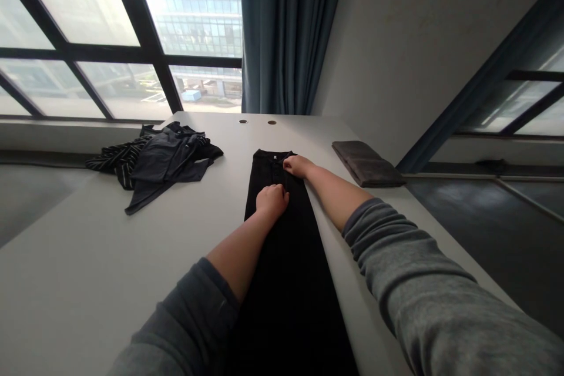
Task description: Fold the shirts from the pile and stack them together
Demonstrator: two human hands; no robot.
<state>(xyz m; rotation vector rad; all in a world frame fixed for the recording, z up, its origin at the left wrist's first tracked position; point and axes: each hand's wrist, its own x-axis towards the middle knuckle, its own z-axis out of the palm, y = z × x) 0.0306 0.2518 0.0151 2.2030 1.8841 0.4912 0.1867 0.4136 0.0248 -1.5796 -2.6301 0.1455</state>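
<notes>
A pair of black trousers [286, 270] lies lengthwise down the middle of the white table [88, 270], folded narrow, waistband at the far end. My left hand [272, 198] rests on the upper part of the trousers with its fingers curled, pinching the cloth. My right hand [297, 165] sits farther away near the waistband's right side, fingers closed on the fabric. Both forearms are bare, with grey sleeves pushed up.
A heap of dark clothes [167, 158] with a striped piece [117, 160] lies at the far left of the table. A folded dark brown cloth [365, 163] sits at the far right edge. Windows and a blue curtain [286, 29] stand behind.
</notes>
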